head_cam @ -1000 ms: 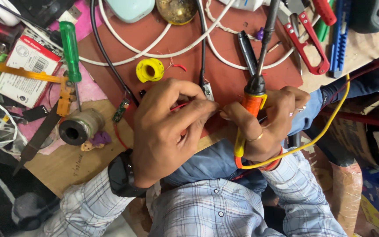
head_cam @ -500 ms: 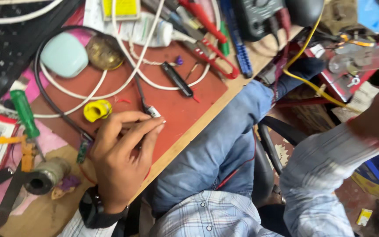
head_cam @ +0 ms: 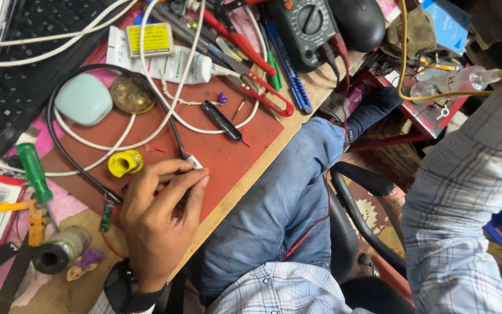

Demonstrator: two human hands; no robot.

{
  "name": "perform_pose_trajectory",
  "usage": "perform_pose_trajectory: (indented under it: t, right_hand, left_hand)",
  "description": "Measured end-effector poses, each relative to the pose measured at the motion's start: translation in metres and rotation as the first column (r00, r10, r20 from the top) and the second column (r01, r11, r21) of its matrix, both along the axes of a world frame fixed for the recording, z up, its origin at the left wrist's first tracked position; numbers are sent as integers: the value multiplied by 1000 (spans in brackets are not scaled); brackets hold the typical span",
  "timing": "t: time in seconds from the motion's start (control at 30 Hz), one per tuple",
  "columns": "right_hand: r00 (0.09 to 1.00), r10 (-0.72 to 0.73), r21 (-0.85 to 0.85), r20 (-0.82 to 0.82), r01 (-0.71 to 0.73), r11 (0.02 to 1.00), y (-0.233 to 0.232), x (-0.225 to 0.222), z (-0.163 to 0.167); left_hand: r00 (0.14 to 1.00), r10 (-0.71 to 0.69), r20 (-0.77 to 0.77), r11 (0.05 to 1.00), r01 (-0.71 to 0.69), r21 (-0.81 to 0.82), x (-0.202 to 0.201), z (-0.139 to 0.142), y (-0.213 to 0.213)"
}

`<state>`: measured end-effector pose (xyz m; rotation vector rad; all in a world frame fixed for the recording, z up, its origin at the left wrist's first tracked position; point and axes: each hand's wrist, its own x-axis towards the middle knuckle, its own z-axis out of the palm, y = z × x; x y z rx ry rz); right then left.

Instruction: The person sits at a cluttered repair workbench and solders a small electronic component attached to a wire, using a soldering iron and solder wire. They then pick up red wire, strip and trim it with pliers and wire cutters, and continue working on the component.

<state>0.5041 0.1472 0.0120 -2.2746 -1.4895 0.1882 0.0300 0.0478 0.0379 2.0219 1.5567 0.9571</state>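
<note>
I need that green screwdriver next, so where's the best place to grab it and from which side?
Grip the green screwdriver by its handle, coming from above. The thick handle lies flat and bare at the mat's left edge, while the thin shaft runs down towards the orange tool. The left hand, holding the small part on the mat, is nearest; the right hand is out of view.

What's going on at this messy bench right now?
A person sits at a cluttered workbench. Their left hand presses down on a small part at the end of a black cable on a red mat. The right arm, in a plaid sleeve, stretches off to the side, with the hand out of view. A yellow solder reel, green screwdriver, red snips and multimeter lie around.
</note>
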Motion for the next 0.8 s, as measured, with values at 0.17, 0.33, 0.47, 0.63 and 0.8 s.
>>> perform_pose_trajectory:
  t: [0.17, 0.33, 0.47, 0.63, 0.8]
  right_hand:
    - [999, 36, 78, -3, -36, 996, 3, -27, 11]
    - [952, 294, 365, -88, -244, 899, -15, -109, 26]
    - [795, 604, 368, -64, -543, 755, -35, -192, 12]
    - [777, 615, 265, 131, -626, 734, -33, -233, 4]
    - [801, 573, 231, -172, -533, 814, -40, -230, 17]
  left_hand:
    - [1000, -16, -13, 1000, 17, 25, -2, -1, 1]
    - [1000, -12, -20, 998, 13, 60, -5, -5, 2]
    - [999, -11, -36, 995, 14, 101, -8, -8, 0]
    - [999, -17, -35, 994, 21, 104, -9, -11, 2]
    - [999, -18, -36, 995, 21, 95, -10, -11, 2]
